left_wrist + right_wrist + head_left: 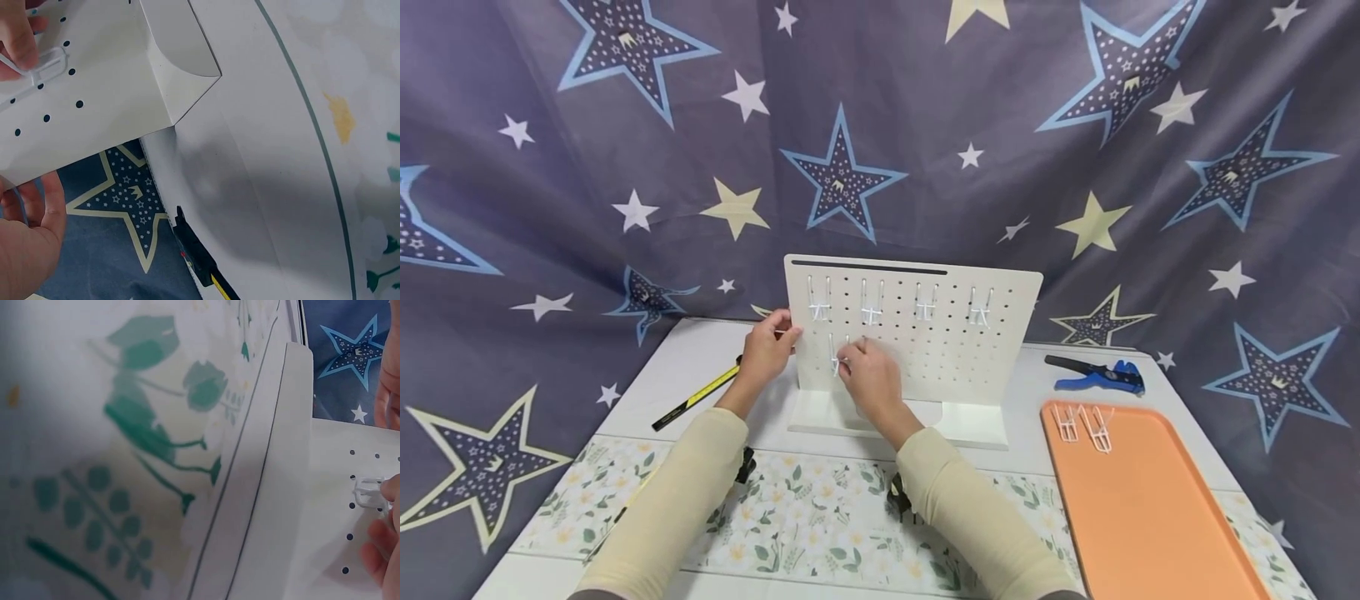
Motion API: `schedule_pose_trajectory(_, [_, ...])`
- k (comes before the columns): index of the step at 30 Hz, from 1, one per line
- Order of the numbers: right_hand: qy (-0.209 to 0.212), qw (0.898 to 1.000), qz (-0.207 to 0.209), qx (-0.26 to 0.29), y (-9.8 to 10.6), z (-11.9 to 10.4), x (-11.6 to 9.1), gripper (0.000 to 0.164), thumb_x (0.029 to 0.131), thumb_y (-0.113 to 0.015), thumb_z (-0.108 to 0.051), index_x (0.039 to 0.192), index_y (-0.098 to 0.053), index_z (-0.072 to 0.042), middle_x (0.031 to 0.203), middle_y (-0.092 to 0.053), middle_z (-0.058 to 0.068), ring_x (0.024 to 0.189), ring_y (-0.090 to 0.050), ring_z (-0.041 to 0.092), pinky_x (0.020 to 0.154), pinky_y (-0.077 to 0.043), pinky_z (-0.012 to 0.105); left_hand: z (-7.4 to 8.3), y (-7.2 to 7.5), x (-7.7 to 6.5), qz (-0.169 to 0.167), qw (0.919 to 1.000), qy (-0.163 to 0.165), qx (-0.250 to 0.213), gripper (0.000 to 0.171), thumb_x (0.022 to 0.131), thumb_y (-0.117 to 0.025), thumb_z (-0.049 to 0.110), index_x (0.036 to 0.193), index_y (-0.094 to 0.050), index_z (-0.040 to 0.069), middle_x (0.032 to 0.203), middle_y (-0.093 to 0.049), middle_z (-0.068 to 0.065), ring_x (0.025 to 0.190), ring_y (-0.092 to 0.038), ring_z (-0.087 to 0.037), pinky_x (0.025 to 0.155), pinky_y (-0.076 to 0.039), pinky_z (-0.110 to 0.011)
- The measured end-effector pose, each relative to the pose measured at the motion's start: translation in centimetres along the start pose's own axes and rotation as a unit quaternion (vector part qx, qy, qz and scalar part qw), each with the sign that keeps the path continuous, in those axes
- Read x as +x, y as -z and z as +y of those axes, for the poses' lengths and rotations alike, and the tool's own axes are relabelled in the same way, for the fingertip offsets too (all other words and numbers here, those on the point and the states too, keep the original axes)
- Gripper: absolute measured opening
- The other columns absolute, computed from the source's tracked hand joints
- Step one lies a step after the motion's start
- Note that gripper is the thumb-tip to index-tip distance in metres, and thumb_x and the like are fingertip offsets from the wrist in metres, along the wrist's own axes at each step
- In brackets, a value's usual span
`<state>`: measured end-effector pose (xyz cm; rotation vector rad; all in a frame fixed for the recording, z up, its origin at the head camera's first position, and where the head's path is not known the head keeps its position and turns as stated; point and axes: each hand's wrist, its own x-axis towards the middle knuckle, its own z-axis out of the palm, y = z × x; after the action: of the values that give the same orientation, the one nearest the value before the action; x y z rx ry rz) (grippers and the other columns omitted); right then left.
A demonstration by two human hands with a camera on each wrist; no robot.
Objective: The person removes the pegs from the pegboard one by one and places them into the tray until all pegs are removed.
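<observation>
Hands [767,352] [874,379] meet pegboard [925,362] by left edge, tray [1142,492] apart.

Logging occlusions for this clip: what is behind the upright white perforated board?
Dark star-printed fabric shows behind the board, above and on both sides. Whatever lies directly behind, including part of the white table, is covered.

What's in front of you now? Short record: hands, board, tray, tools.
Left hand: grips the left edge of the board
Right hand: pinches a white hook below the top row
Top row: four white hooks
Orange tray: more hooks near its far end
Pliers: beyond the tray
Yellow-and-black tool: left of the board
</observation>
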<state>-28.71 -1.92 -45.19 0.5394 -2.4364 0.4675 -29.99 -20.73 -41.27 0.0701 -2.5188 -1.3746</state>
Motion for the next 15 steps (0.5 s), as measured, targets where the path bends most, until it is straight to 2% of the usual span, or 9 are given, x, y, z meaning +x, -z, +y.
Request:
schedule_pose_trajectory(11, [0.043,0.997,0.060,-0.004,-0.33,0.31,-0.43,0.006,0.087,-0.079,-0.020,0.090,-0.074,-0.023,0.087,-0.068,-0.009,0.074,-0.064,0.008,0.058,-0.053,0.020,-0.17,-0.12,-0.06,0.004,1.0000,-0.004,-0.005,0.016,0.104,-0.058,0.015,0.116,-0.062,0.007,0.112,-0.067,-0.017,0.101,-0.067,-0.029,0.085,-0.066,-0.041])
schedule_pose_trajectory(15, [0.064,0.994,0.085,-0.010,-0.23,0.30,-0.53,0.009,0.085,-0.081,-0.020,0.089,-0.074,-0.024,0.085,-0.068,-0.010,0.071,-0.064,0.007,0.054,-0.052,0.019,-0.24,-0.16,-0.05,0.005,0.9999,-0.009,-0.004,0.016,0.103,-0.058,0.015,0.116,-0.062,0.006,0.112,-0.067,-0.017,0.100,-0.067,-0.028,0.083,-0.066,-0.039])
